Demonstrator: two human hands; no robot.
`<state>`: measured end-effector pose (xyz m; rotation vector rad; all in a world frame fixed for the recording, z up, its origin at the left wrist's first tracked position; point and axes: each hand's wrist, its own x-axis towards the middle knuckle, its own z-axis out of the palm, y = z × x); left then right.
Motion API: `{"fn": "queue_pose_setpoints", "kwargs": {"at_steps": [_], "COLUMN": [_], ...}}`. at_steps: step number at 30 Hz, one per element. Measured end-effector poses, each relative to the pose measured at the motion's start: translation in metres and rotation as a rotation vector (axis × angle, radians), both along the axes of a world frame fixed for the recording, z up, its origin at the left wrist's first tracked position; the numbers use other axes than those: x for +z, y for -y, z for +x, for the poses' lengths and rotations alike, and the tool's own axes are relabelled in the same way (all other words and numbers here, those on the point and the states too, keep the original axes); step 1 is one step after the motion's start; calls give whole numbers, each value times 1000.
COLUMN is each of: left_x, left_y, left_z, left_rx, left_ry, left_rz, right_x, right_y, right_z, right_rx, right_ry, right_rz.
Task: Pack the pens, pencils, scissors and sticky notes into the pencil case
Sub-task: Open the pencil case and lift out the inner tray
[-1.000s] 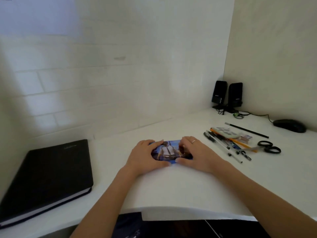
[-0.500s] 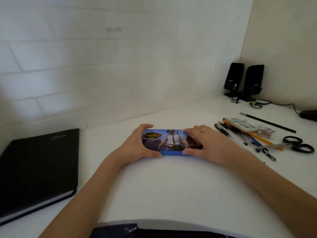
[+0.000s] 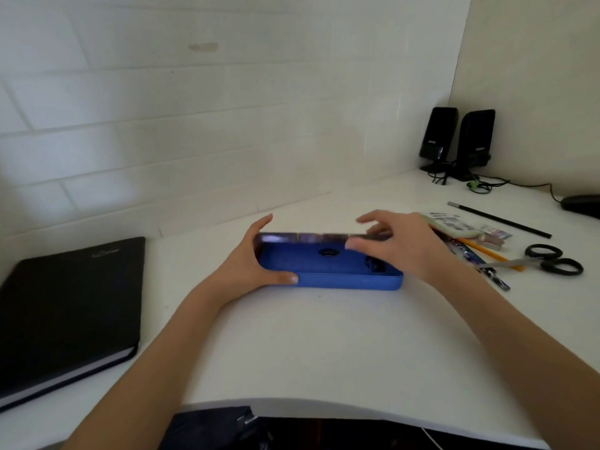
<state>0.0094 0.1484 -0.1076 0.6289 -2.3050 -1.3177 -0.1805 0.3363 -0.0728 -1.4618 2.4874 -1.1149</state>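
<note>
Nearest me, the white desk [image 3: 324,345] is curving along its front edge, and my two forearms are reaching out over it. At the near left a black hardcover notebook [image 3: 69,306] is lying flat. Further in, at the middle of the desk, the blue plastic pencil case [image 3: 328,271] is sitting with its printed lid [image 3: 324,237] swung up on the far side, showing a blue interior. My left hand [image 3: 246,264] is clamping the case's left end, thumb on the front wall and fingers curling behind the lid. My right hand [image 3: 399,245] is hovering over the right end with fingers spread, thumb at the lid's edge; whether it is actually gripping I cannot tell. Just right of it a cluster of pens and orange pencils [image 3: 480,254] is lying under a pale sticky-note pad [image 3: 451,225], with black-handled scissors [image 3: 548,263] beside them and a black pencil [image 3: 500,220] behind. In the far corner two black speakers [image 3: 457,141] are standing.
</note>
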Motion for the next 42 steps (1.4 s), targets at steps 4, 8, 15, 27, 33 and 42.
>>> {"fn": "queue_pose_setpoints", "kwargs": {"at_steps": [4, 8, 15, 27, 33, 42], "left_x": [2, 3, 0, -6, -7, -6], "left_y": [-1, -5, -8, -12, -11, -3], "left_z": [1, 0, -2, -13, -11, -7], "left_rx": [-67, -87, -60, 186, 148, 117], "left_ry": [25, 66, 212, 246, 229, 167], "left_rz": [88, 30, -183, -343, -331, -213], "right_x": [-7, -22, -39, -23, -31, -19], "right_y": [-3, 5, 11, 7, 12, 8], "right_z": [-19, -29, -35, 23, 35, 35], "right_rx": [-91, -194, -241, 297, 212, 55], "right_ry": [306, 384, 156, -57, -59, 79], "right_rz": [-374, -456, -184, 18, -15, 84]}}
